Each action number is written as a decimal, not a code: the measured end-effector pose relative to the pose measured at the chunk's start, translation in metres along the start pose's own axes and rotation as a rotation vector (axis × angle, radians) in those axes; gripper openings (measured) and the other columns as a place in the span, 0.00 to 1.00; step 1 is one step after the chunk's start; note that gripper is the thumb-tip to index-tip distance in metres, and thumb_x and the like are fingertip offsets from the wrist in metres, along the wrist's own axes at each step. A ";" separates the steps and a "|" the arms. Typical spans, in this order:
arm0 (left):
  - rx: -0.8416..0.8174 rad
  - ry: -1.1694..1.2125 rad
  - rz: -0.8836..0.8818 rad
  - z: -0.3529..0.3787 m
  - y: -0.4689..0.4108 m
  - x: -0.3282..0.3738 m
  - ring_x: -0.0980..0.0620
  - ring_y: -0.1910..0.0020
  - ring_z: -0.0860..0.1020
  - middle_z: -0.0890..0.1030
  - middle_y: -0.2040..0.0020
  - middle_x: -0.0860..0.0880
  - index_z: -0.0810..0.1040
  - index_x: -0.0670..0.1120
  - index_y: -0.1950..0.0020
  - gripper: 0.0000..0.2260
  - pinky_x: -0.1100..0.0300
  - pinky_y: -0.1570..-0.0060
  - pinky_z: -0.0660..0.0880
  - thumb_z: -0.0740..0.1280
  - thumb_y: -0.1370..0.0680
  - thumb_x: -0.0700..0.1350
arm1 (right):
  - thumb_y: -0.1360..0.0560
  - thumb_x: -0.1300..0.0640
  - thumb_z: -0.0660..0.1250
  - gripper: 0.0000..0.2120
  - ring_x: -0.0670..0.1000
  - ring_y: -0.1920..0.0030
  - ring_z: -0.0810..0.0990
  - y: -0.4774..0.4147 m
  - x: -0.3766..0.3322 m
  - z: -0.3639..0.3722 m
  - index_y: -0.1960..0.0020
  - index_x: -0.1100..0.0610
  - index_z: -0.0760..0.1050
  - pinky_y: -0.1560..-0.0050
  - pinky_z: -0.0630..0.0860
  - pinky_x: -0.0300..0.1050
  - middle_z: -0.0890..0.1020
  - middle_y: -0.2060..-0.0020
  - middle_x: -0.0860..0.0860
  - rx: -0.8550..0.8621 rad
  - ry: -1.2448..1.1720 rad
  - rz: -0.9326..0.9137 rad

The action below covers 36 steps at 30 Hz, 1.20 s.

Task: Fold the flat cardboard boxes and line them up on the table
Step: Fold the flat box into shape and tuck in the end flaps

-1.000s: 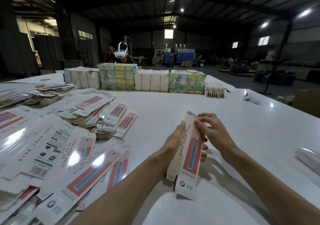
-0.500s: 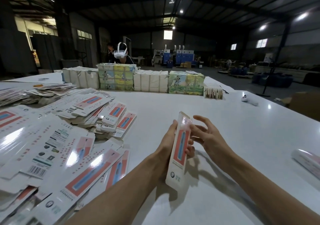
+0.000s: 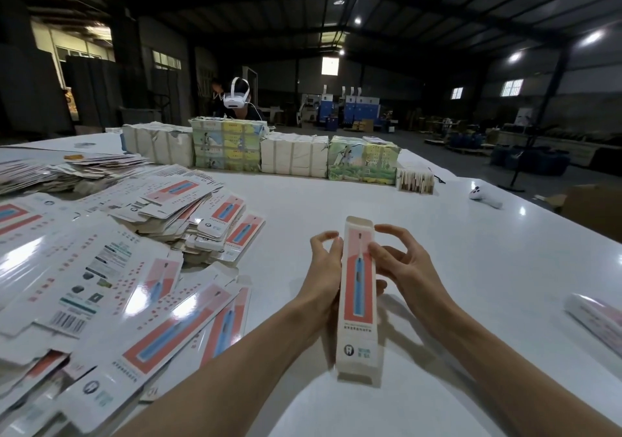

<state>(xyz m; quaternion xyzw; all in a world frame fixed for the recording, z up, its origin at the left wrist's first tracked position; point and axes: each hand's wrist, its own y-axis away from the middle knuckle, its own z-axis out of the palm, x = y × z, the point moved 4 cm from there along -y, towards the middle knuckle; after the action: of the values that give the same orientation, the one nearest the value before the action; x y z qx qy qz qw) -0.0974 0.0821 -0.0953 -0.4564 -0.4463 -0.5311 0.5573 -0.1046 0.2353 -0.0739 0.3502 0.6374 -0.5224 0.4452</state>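
Above table [image 3: 454, 241], nearest: both forearms reach in, held box [image 3: 358, 302] between hands, long axis pointing away. Left hand [image 3: 323, 268] grips held box's left edge, fingers wrapped behind. Right hand [image 3: 400, 265] pinches right edge, thumb on front face, fingers arched. Left of held box: flat boxes [image 3: 101, 285] heaped. Right of held box: folded box [image 3: 595, 315] lying. Beyond held box: wrapped bundles [image 3: 292, 155] in row.

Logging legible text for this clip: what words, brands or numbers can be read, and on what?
None can be read.
Held box: small print and tooth logo near its lower end, blurred.
Flat boxes: barcode and print, too small.
Far bundles: pictures, lettering blurred.
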 end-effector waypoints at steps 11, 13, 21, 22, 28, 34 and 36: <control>-0.249 0.065 0.049 0.013 0.010 0.010 0.38 0.47 0.86 0.85 0.41 0.39 0.71 0.54 0.27 0.24 0.43 0.46 0.84 0.65 0.20 0.61 | 0.20 0.43 0.72 0.16 0.58 0.49 0.89 0.003 0.002 -0.005 0.34 0.43 0.78 0.56 0.84 0.43 0.88 0.50 0.55 0.027 -0.035 0.070; -0.251 0.052 0.029 0.016 0.010 0.008 0.41 0.50 0.87 0.83 0.42 0.39 0.65 0.55 0.25 0.32 0.51 0.53 0.84 0.70 0.28 0.55 | 0.20 0.44 0.72 0.12 0.57 0.49 0.89 0.003 0.001 -0.005 0.37 0.41 0.80 0.55 0.84 0.42 0.88 0.48 0.54 0.004 -0.032 0.078; -0.175 -0.233 0.053 0.016 0.010 -0.002 0.48 0.54 0.86 0.81 0.44 0.43 0.57 0.59 0.26 0.38 0.61 0.57 0.83 0.80 0.26 0.48 | 0.17 0.57 0.67 0.04 0.56 0.49 0.88 -0.001 0.002 -0.004 0.43 0.53 0.79 0.53 0.86 0.48 0.87 0.52 0.56 -0.004 0.072 0.033; -0.168 -0.244 0.059 0.016 0.010 -0.002 0.47 0.54 0.86 0.81 0.44 0.43 0.58 0.59 0.26 0.37 0.61 0.58 0.82 0.79 0.25 0.47 | 0.16 0.57 0.67 0.04 0.55 0.49 0.88 -0.001 0.002 -0.004 0.42 0.54 0.78 0.53 0.85 0.47 0.87 0.52 0.55 -0.007 0.081 0.030; -0.197 -0.288 0.086 0.019 0.011 0.001 0.50 0.60 0.86 0.80 0.43 0.45 0.59 0.59 0.26 0.36 0.62 0.60 0.82 0.78 0.24 0.45 | 0.13 0.45 0.60 0.13 0.54 0.49 0.89 -0.004 0.001 -0.012 0.38 0.54 0.73 0.52 0.85 0.45 0.87 0.50 0.52 0.130 0.015 0.084; -0.299 -0.295 0.101 0.029 0.018 -0.001 0.52 0.61 0.86 0.81 0.46 0.46 0.64 0.60 0.32 0.32 0.63 0.59 0.82 0.76 0.31 0.53 | 0.15 0.55 0.65 0.09 0.58 0.49 0.88 -0.008 0.010 -0.024 0.41 0.56 0.83 0.54 0.85 0.45 0.88 0.53 0.55 0.146 0.009 0.138; -0.316 -0.283 0.106 0.028 0.017 -0.002 0.50 0.61 0.86 0.82 0.47 0.45 0.65 0.60 0.33 0.31 0.60 0.58 0.82 0.77 0.31 0.53 | 0.15 0.59 0.64 0.10 0.59 0.49 0.88 -0.008 0.008 -0.024 0.42 0.57 0.84 0.54 0.84 0.44 0.88 0.52 0.56 0.115 0.016 0.103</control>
<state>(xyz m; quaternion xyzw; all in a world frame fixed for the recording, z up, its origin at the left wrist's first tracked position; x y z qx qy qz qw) -0.0808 0.1105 -0.0926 -0.6308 -0.4069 -0.4950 0.4377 -0.1202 0.2573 -0.0773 0.4116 0.5911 -0.5318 0.4453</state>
